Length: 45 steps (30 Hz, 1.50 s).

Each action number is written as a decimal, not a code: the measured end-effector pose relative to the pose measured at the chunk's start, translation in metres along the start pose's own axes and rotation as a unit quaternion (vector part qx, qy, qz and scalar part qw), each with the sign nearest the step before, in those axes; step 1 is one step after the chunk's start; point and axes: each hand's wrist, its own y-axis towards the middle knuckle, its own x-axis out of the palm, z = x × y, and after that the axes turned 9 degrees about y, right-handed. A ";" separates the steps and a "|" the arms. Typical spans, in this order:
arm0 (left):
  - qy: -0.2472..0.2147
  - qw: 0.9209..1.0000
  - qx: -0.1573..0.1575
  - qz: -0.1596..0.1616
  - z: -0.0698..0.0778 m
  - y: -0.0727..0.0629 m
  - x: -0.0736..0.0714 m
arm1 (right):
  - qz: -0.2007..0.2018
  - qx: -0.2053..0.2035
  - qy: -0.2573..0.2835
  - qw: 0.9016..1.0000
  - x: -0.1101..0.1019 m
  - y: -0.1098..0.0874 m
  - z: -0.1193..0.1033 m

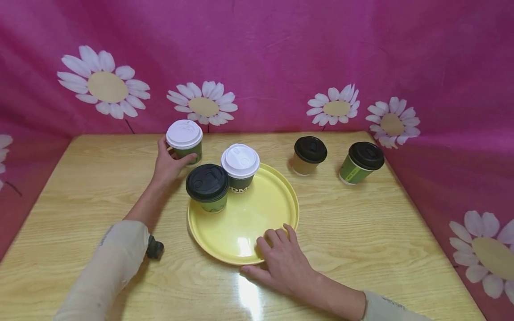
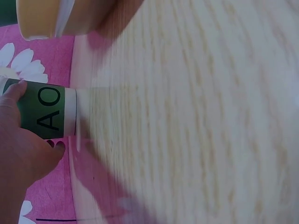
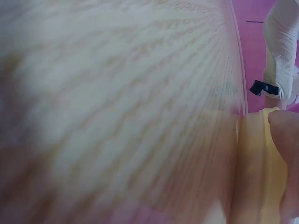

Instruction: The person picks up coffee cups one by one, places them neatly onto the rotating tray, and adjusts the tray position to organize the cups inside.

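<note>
At the back left of the table, my left hand (image 1: 167, 164) grips a green paper coffee cup (image 1: 195, 150) with a white lid, thumb on the near side. In the left wrist view the cup (image 2: 42, 109) shows dark letters, and its base is at the tabletop. My right hand (image 1: 283, 258) holds the front rim of a round yellow tray (image 1: 269, 203), fingers over the inside and thumb outside. On the tray's back left stand a green cup with a black lid (image 1: 207, 183) and a dark cup with a white lid (image 1: 240, 160), close together.
Right of the tray stand a brown cup with a black lid (image 1: 310, 151) and a green cup with a black lid (image 1: 361, 162). A pink flowered cloth (image 1: 265, 58) hangs behind and beside the wooden table (image 1: 353, 232). A small black device (image 1: 154, 248) is on the left sleeve.
</note>
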 end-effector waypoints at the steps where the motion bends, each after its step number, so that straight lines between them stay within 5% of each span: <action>1: 0.000 1.000 0.000 0.000 0.000 -0.001 0.000 | 0.000 0.000 0.001 1.000 0.000 0.000 0.000; 9: -0.003 1.000 0.007 0.004 0.008 -0.011 -0.009 | 0.000 0.000 0.002 1.000 0.002 -0.002 0.000; 17: 0.039 0.999 -0.001 0.008 0.007 -0.027 -0.035 | -0.008 0.005 0.003 1.000 0.000 -0.002 -0.001; 31: 0.065 0.998 0.008 0.013 0.005 -0.080 -0.075 | -0.004 0.003 0.004 1.000 0.000 -0.002 -0.001; 45: 0.037 0.997 0.060 0.004 0.009 -0.127 -0.083 | -0.012 0.005 0.004 1.000 -0.002 -0.001 0.000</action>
